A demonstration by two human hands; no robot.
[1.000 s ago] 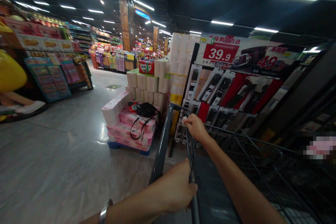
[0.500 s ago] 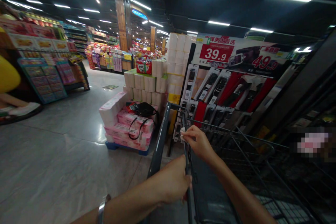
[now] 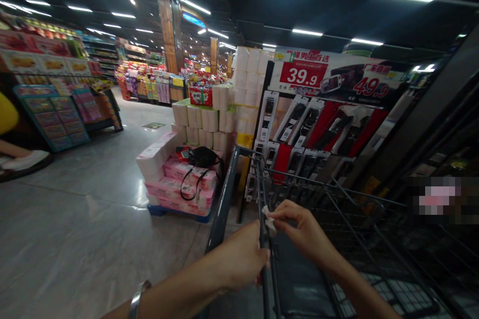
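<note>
While a small, crumpled white wad (image 3: pixel 269 223), soft-looking like tissue, is pinched between thumb and fingertips of the bare right hand (image 3: pixel 301 227) beside the upper part of a grey metal shopping cart, the left hand (image 3: pixel 245 254) is clenched around the cart's narrow dark rail (image 3: pixel 261 189). The wad is just beyond the left fist, at the rail; whether it presses on the metal cannot be told. The handling appears to be under way, with the wad in the fingers and the rail in the fist, but how much is done and how much is left does not show. A silver bangle (image 3: pixel 138 299) circles the left wrist above the cart's thick, glossy grey handle (image 3: pixel 224 199), and the wire basket (image 3: pixel 333 194) spreads to the cart's right. Beyond the cart stands a rack of packaged black straps and watches (image 3: pixel 268 115) under a red-and-white price sign (image 3: pixel 305 76) reading 39.9. To the cart's left, a blue pallet (image 3: pixel 156 210) bears pink-and-white wrapped packs (image 3: pixel 177 193), topped by a black bag (image 3: pixel 205 157) with a looped strap, and pale stacked paper rolls (image 3: pixel 222 97) rise behind them.
</note>
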